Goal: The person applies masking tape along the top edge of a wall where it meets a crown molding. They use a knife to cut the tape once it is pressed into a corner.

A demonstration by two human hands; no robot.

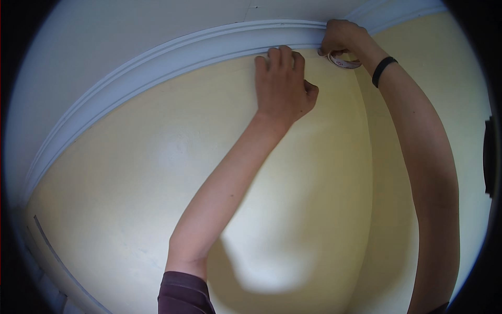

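Note:
A white crown moulding (172,51) curves along the top of a pale yellow wall (164,157). My left hand (280,86) lies against that wall with fingers apart, its fingertips at the moulding's lower edge. Near the room's corner, my right hand (345,35) grips a roll of tape (344,62), whose inner core bears red marks. Part of the roll is hidden behind the fingers. Whether a strip of tape runs between the two hands along the moulding is hard to make out.
Above the moulding spreads the whitish ceiling (196,17). The adjoining yellow wall (423,51) meets this one at a corner on the right. A thin grey strip (59,259) runs along the lower left, and a dark object (488,157) shows at the right rim.

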